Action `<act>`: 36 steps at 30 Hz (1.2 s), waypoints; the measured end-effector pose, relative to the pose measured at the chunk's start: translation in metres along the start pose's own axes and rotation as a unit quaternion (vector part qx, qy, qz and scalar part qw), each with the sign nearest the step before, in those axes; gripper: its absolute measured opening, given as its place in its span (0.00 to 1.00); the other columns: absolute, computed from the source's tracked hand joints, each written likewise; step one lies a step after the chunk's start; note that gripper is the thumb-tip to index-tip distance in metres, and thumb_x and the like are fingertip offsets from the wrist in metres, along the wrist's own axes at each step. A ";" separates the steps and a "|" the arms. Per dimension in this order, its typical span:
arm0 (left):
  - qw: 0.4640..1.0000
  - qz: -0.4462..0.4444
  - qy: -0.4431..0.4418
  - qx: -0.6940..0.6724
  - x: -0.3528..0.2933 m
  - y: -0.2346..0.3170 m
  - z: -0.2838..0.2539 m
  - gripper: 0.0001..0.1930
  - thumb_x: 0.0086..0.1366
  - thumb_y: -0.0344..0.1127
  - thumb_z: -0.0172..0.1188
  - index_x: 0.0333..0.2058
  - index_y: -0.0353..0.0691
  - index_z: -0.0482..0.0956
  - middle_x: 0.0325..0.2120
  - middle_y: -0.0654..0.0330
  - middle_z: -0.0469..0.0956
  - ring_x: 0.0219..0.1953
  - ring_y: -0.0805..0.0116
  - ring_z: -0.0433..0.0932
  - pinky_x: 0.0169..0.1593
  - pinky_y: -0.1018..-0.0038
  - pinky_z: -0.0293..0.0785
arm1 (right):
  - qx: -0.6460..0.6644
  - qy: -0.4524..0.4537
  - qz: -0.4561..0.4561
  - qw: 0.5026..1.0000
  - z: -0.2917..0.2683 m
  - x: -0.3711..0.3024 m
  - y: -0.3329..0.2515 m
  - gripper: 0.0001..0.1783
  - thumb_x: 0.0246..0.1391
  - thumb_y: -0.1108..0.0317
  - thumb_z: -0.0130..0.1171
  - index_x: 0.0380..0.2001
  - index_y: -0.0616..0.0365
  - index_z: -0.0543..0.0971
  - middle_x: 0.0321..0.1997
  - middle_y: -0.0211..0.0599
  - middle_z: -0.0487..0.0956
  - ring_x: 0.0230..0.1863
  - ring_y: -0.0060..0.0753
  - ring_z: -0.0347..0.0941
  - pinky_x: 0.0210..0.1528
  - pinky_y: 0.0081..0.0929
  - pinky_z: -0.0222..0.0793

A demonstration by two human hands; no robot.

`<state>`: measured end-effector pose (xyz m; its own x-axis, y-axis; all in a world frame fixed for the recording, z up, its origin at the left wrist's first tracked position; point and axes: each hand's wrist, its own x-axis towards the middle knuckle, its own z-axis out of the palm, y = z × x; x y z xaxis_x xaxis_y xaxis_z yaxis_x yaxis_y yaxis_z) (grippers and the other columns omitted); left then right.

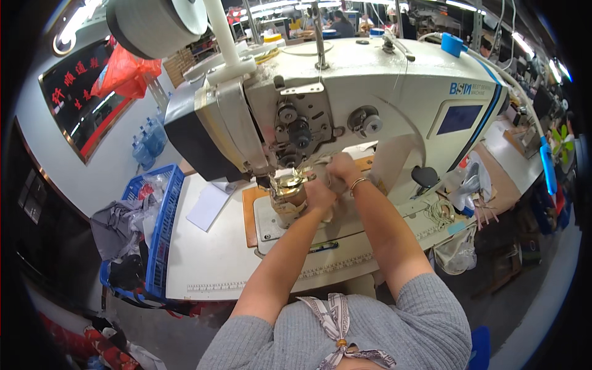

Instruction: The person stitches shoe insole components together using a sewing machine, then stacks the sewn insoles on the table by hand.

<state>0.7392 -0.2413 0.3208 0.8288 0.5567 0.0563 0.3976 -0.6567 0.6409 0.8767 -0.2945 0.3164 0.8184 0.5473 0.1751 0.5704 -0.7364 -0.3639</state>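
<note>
A large white industrial sewing machine [370, 86] stands in front of me, its brass-coloured needle and presser area [288, 182] above a short post [290, 208]. Just right of the needle, my left hand [319, 196] is closed on a pale, soft-looking piece of material [333, 184]. My right hand [343, 168], with a bracelet at the wrist, lies slightly farther back, its fingers curled on the same piece. Motion blur and the hands themselves hide much of the material, so its exact shape cannot be made out.
On the white table [203, 262], a ruler strip [336, 266] runs along the front, and white paper [211, 206] lies at the left. A blue crate [161, 237] with cloth and plastic stands beyond the left edge. Coiled cord [439, 213] and a black knee-shaped pad [424, 177] sit right.
</note>
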 end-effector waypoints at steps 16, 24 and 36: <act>0.996 0.075 0.021 0.032 0.027 -0.006 0.012 0.28 0.35 0.41 0.71 0.36 0.32 0.77 0.33 0.46 0.79 0.40 0.52 0.78 0.46 0.64 0.74 | 0.213 0.271 0.155 0.926 0.011 -0.097 0.009 0.23 0.46 0.74 0.47 0.48 0.66 0.66 0.50 0.60 0.69 0.54 0.59 0.64 0.57 0.42 0.61; 0.868 -0.053 -0.125 -0.477 0.019 -0.006 0.046 0.25 0.41 0.37 0.70 0.39 0.33 0.77 0.36 0.55 0.79 0.38 0.63 0.78 0.39 0.70 0.74 | 0.261 0.235 0.055 0.935 0.030 -0.114 0.011 0.34 0.44 0.70 0.52 0.58 0.68 0.58 0.56 0.61 0.63 0.56 0.61 0.60 0.59 0.44 0.58; 0.743 -0.105 -0.215 -0.625 -0.017 -0.017 -0.009 0.23 0.57 0.40 0.62 0.49 0.34 0.70 0.39 0.53 0.77 0.41 0.58 0.79 0.40 0.63 0.78 | 0.382 0.193 0.113 0.897 -0.043 -0.135 -0.006 0.22 0.51 0.69 0.51 0.52 0.57 0.71 0.46 0.45 0.76 0.46 0.50 0.72 0.51 0.38 0.68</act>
<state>0.7150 -0.2347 0.3162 0.9563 0.1892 -0.2231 0.0826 0.5571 0.8263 0.7655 -0.3813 0.3341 0.9546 0.1308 0.2678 0.2927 -0.2431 -0.9248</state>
